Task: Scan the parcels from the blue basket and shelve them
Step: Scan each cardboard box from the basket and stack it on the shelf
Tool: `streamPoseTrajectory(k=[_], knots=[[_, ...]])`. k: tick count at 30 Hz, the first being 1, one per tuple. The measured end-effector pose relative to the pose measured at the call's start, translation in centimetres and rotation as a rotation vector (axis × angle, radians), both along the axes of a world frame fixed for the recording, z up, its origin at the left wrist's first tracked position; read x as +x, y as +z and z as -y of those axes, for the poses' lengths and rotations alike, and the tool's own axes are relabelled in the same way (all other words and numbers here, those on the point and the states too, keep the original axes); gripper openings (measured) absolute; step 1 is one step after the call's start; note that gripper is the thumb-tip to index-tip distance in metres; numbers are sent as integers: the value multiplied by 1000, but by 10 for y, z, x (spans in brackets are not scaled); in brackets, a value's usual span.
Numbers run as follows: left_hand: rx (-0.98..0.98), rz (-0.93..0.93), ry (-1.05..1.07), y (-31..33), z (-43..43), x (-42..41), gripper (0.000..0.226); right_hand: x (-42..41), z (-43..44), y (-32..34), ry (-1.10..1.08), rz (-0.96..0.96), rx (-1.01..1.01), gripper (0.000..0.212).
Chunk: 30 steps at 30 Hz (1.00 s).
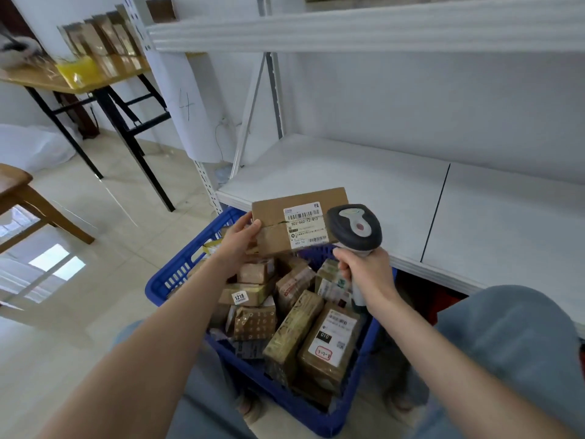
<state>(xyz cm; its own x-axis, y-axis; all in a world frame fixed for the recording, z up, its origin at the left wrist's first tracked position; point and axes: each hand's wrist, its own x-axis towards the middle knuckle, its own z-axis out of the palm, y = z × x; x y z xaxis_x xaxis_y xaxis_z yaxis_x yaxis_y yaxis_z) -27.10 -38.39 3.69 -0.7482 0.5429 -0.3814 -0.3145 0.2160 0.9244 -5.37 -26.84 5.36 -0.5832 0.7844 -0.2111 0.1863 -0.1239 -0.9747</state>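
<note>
1. My left hand point(242, 237) grips a flat brown cardboard parcel point(272, 215), raised over the blue plastic basket point(172, 275).
2. My right hand point(364, 272) clasps a grey handheld scanner point(354, 229) beside its label.
3. The basket is heaped with parcels and the white metal shelf point(395, 185) waits, so I judge most work remains.

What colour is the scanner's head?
The scanner has a dark grey head with a light grey centre, seen in the head view.

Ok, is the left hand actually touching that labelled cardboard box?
Touching. The head view shows the left hand gripping the labelled box by its left edge, with the thumb pressed on the front face.
</note>
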Motion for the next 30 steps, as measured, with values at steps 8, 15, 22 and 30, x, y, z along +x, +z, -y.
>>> streamPoseTrajectory(k=[8,15,22,30], knots=[[160,-176,58,113,2,-17,28,-22,-29,109,-74,-171,289,12],[297,-171,146,205,-9,-25,33,-45,-36,178,-123,-299,359,11],[442,-1,197,283,-62,-28,38,-72,-60,215,-206,-397,232,15],[307,-153,187,315,-129,-32,45,-86,-86,205,-253,-386,160,16]])
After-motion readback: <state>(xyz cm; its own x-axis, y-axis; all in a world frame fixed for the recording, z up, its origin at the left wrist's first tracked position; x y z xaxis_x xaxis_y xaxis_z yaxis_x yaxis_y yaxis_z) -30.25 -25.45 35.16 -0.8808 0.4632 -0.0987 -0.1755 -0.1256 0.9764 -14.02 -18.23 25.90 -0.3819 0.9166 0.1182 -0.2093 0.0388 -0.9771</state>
